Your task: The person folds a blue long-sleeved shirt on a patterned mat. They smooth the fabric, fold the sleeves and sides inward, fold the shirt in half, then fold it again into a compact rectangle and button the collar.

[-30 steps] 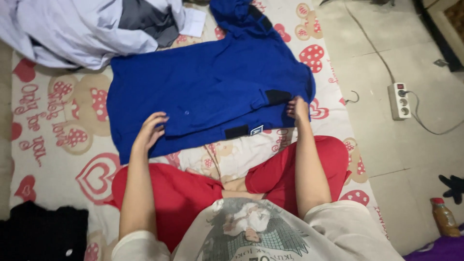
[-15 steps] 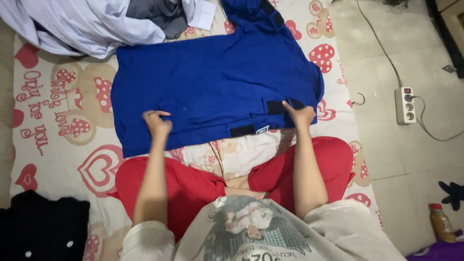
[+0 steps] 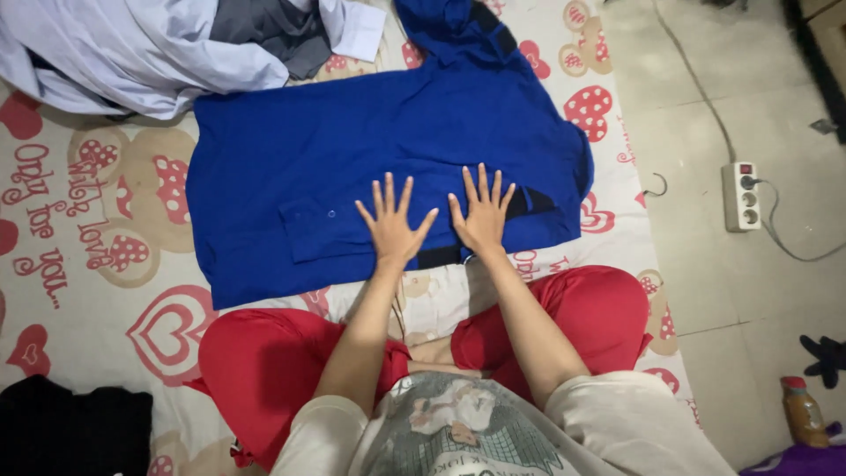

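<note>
blue cotton-like cloth fills the middle of the frame: a blue shirt (image 3: 388, 176) lies spread flat on a printed sheet (image 3: 97, 256) patterned with hearts and strawberries, its collar end trailing off toward 12 o'clock. the left hand (image 3: 392, 225) and right hand (image 3: 483, 211) rest palm-down side by side on the shirt's near edge, fingers splayed and straight, gripping nothing. the fabric looks soft, light and limp, likely to crease and slide easily over the sheet; the hem or the shoulder seams seem the surest places to take hold. a heap of pale clothes (image 3: 132, 44) sits at 10 o'clock, a dark garment (image 3: 70, 432) at 7 o'clock. to 3 o'clock the sheet gives way to a tiled floor (image 3: 705, 115) with a power strip (image 3: 742, 196), and a small bottle (image 3: 800, 410) stands at 4 o'clock.
</note>
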